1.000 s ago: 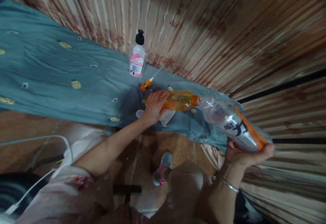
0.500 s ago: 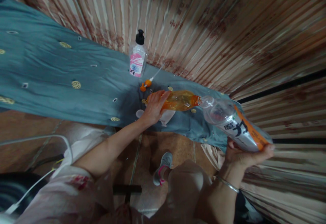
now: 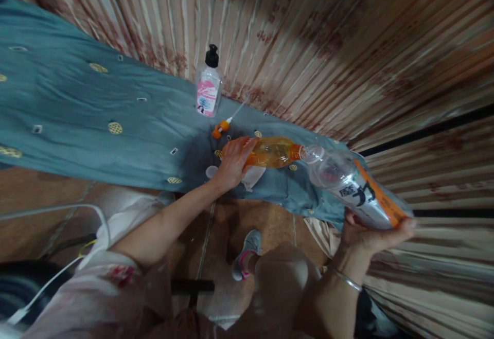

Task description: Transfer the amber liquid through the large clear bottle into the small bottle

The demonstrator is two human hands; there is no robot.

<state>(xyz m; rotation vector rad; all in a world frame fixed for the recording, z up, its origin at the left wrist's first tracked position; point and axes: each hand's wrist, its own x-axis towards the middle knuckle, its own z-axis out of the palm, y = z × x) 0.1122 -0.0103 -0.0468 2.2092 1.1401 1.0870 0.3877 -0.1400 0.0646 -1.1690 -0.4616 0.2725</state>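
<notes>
My left hand (image 3: 234, 163) is wrapped round a bottle of orange liquid (image 3: 275, 153), tipped on its side with its neck to the right. That neck meets the mouth of a clear plastic bottle (image 3: 335, 172) with an orange and white label. My right hand (image 3: 372, 233) grips this clear bottle near its base, which is tilted down to the right. Whether liquid is passing between the two mouths I cannot tell. Behind my left hand an orange pump head (image 3: 221, 128) with a thin tube lies on the cloth.
A pump bottle with a black top and pink label (image 3: 207, 96) stands near the curtain (image 3: 301, 46). A small clear cap (image 3: 211, 172) and a whitish piece (image 3: 252, 177) lie by my left hand. Blue-green patterned cloth (image 3: 77, 102) covers the narrow surface.
</notes>
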